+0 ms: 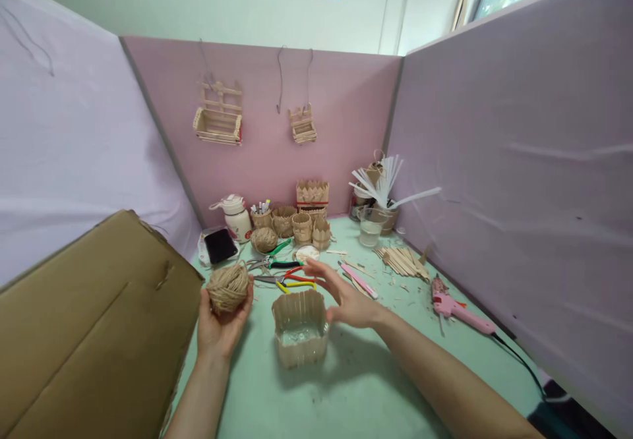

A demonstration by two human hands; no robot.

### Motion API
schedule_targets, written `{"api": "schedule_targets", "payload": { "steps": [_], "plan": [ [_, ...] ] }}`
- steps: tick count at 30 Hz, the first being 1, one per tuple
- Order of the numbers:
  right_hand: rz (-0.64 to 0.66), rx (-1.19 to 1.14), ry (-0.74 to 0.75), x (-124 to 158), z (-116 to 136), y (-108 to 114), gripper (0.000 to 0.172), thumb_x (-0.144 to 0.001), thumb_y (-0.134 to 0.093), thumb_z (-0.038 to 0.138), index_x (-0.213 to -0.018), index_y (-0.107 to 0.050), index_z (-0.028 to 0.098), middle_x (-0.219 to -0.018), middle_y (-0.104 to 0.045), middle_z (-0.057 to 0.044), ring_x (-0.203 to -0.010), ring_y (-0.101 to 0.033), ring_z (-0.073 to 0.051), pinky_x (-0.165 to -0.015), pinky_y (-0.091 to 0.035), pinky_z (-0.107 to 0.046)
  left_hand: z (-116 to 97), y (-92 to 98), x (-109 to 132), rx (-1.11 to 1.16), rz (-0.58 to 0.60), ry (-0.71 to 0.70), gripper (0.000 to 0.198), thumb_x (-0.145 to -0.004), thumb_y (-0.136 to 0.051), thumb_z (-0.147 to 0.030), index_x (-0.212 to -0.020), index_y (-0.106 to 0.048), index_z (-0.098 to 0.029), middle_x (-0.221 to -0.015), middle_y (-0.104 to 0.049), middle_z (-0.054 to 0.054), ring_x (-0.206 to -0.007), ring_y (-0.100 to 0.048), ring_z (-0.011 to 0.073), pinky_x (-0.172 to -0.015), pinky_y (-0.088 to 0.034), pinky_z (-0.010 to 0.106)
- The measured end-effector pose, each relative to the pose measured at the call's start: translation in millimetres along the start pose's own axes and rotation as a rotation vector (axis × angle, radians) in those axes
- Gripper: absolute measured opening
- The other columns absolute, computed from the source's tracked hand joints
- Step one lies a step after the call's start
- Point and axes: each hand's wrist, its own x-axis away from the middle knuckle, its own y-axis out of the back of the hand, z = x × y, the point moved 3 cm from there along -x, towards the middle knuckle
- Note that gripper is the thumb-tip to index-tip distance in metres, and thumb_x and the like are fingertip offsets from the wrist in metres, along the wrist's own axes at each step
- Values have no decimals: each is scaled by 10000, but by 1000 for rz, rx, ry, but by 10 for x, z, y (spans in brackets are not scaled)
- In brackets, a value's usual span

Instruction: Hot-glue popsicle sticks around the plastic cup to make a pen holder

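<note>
A ball of brown twine [228, 287] rests in my left hand [222, 323], its fingers curled up around the ball's sides. My right hand [351, 300] is at the right side of a square, translucent container [302, 352] with an uneven brownish rim. The right fingers are spread and arch above and beside the rim; whether the thumb touches the container I cannot tell. The container stands upright on the pale green table [346, 396]. Behind it lie red-and-yellow handled pliers [301, 285] and green-handled cutters [284, 264].
At the left a large cardboard box [93, 327] reaches over the table. Several small stick baskets [301, 227], a second twine ball [264, 239] and a white bottle [236, 218] stand behind. At the right are wooden sticks [403, 262], a glass of liquid [370, 228] and a pink glue gun [459, 310].
</note>
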Motion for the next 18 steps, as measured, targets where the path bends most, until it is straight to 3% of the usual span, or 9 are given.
{"api": "schedule_targets", "payload": {
  "steps": [2, 5, 8, 11, 15, 18],
  "plan": [
    [-236, -109, 1, -22, -161, 116, 720, -781, -641, 720, -1332, -498, 280, -1359, -558, -111, -1296, -523, -259, -1110, -389, -464, 34, -1, 10, 6, -14, 21, 549, -926, -563, -527, -1416, -529, -281, -1232, -699, 175, -1167, -660, 356, -813, -637, 447],
    [-475, 24, -59, 0, -410, 249, 406, -891, -573, 618, -1037, -604, 241, -1057, -648, -72, -992, -632, -212, -911, -503, -398, 104, -39, 60, 29, -43, 66, 589, -928, -557, -530, -1447, -490, -261, -1243, -689, 186, -1188, -646, 357, -814, -638, 447],
    [-472, 332, -1, 37, -556, 304, 285, -951, -538, 486, -916, -617, 214, -902, -640, -55, -848, -604, -185, -800, -498, -351, 180, -99, 131, 74, -28, 136, 611, -919, -567, -541, -1457, -474, -268, -1293, -659, 177, -1218, -626, 349, -827, -636, 417],
    [-373, 568, 75, 54, -612, 306, 241, -988, -494, 384, -888, -615, 202, -841, -643, -55, -792, -580, -175, -740, -470, -326, 239, -127, 189, 106, 37, 214, 663, -892, -601, -550, -1479, -439, -290, -1337, -630, 169, -1250, -603, 337, -863, -623, 394],
    [-301, 720, 130, 48, -600, 299, 223, -1002, -484, 331, -879, -609, 193, -801, -650, -54, -752, -562, -167, -697, -441, -306, 298, -62, 213, 116, 105, 290, 752, -862, -645, -536, -1522, -357, -321, -1396, -591, 156, -1288, -573, 310, -906, -602, 364],
    [-303, 766, 158, 48, -595, 299, 234, -1008, -476, 326, -868, -607, 192, -784, -651, -53, -741, -555, -164, -690, -433, -302, 323, 20, 197, 90, 70, 305, 774, -833, -692, -502, -1515, -365, -340, -1396, -593, 138, -1273, -586, 301, -897, -604, 343]
  ]
}}
